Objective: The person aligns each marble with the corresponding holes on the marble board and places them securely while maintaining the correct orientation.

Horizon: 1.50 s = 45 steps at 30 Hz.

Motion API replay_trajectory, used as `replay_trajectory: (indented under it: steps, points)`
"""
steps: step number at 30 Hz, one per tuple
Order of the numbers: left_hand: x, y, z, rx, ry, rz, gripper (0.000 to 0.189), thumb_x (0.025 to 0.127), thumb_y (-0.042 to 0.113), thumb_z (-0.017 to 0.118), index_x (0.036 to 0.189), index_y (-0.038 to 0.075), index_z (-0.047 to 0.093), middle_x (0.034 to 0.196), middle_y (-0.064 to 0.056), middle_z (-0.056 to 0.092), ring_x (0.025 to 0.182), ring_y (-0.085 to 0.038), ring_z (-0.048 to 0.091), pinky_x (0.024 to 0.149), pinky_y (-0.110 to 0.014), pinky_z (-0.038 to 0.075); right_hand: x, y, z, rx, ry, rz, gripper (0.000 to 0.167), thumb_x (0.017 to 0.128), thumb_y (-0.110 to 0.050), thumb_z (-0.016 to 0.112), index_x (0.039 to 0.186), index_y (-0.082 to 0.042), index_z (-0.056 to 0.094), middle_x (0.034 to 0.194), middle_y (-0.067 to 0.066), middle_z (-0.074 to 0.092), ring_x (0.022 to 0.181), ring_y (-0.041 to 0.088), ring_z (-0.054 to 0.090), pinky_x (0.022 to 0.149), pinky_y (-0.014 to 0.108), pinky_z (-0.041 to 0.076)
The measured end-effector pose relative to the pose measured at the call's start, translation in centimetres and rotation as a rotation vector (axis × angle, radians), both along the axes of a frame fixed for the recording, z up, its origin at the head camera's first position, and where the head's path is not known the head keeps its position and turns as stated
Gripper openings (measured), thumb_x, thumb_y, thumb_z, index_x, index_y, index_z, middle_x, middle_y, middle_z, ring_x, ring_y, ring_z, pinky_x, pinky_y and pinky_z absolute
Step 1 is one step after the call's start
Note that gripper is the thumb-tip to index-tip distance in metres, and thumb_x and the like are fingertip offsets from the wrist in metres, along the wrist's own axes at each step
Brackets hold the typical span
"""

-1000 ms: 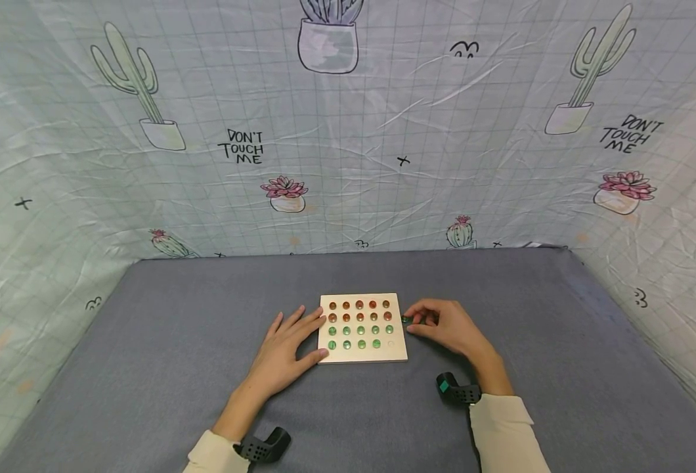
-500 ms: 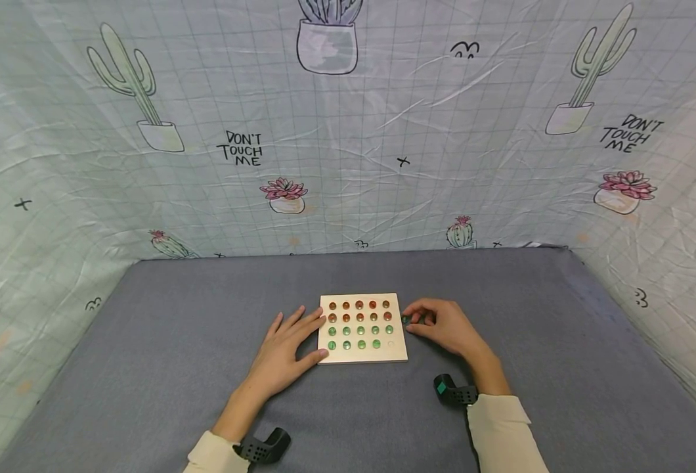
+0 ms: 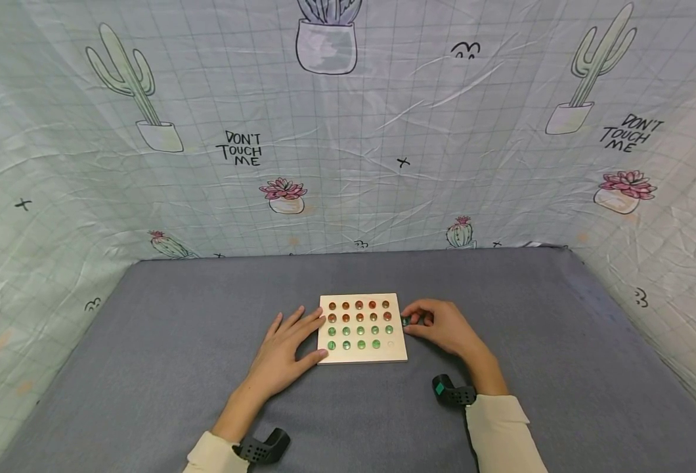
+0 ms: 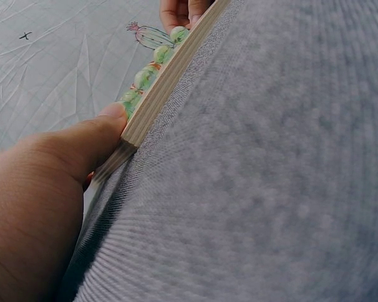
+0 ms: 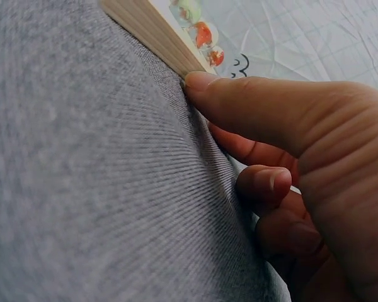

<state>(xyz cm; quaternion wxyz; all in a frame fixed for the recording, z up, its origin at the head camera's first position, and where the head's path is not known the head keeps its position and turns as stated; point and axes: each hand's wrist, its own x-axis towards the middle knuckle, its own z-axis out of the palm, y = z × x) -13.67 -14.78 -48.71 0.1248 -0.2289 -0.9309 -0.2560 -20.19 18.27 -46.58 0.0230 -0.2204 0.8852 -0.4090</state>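
Observation:
A flat wooden board (image 3: 383, 355) lies on the grey cloth, with rows of round dimples. Orange-red marbles (image 3: 360, 305) fill its two far rows, and green marbles (image 3: 361, 344) sit in the two near rows. The near right corner dimple (image 3: 391, 343) holds no marble. My left hand (image 3: 283, 348) lies spread along the board's left edge, its thumb at the near left corner in the left wrist view. My right hand (image 3: 445, 325) pinches a green marble (image 3: 406, 320) between thumb and fingers, right beside the board's right edge. In the right wrist view that marble is hidden behind the thumb (image 5: 258, 104).
Grey cloth (image 3: 206, 309) covers the table around the board. A pale hanging sheet (image 3: 348, 131) with cactus drawings encloses the back and sides. Black wrist bands (image 3: 263, 447) are strapped on both wrists, below cream sleeves (image 3: 501, 427).
My right hand has shifted slightly left with the green marble, closer against the board's right edge. The left hand and the board have stayed in place.

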Motion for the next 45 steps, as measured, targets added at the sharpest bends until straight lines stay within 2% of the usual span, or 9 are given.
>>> replay_trajectory:
  steps: [16, 25, 45]
  points:
    - [0.1, 0.21, 0.04, 0.008, 0.002, 0.01, 0.063, 0.087, 0.047, 0.066, 0.14, 0.016, 0.052, 0.147, 0.0, 0.043, 0.137, -0.032, 0.032, 0.111, -0.059, 0.012, 0.06, -0.14, -0.01, 0.016, 0.04, -0.001, 0.012, 0.081, -0.016, 0.078, 0.092, -0.014, 0.072, 0.074, -0.008, 0.06, 0.054, 0.012, 0.047, 0.049, 0.026, 0.039]
    - [0.3, 0.31, -0.18, 0.012, 0.026, 0.006, 0.063, 0.087, 0.046, 0.066, 0.14, 0.015, 0.052, 0.146, -0.001, 0.044, 0.136, -0.033, 0.034, 0.111, -0.06, 0.013, 0.27, -0.07, 0.1, 0.025, 0.023, -0.006, 0.011, 0.083, -0.016, 0.076, 0.093, -0.014, 0.072, 0.074, -0.007, 0.06, 0.056, 0.014, 0.049, 0.051, 0.026, 0.042]
    - [0.59, 0.52, -0.19, 0.009, 0.022, 0.013, 0.063, 0.087, 0.047, 0.066, 0.14, 0.015, 0.052, 0.146, -0.001, 0.044, 0.137, -0.032, 0.033, 0.111, -0.059, 0.012, 0.45, 0.24, 0.35, 0.022, 0.017, 0.007, 0.011, 0.084, -0.017, 0.075, 0.094, -0.013, 0.073, 0.074, -0.007, 0.061, 0.057, 0.012, 0.048, 0.052, 0.026, 0.041]
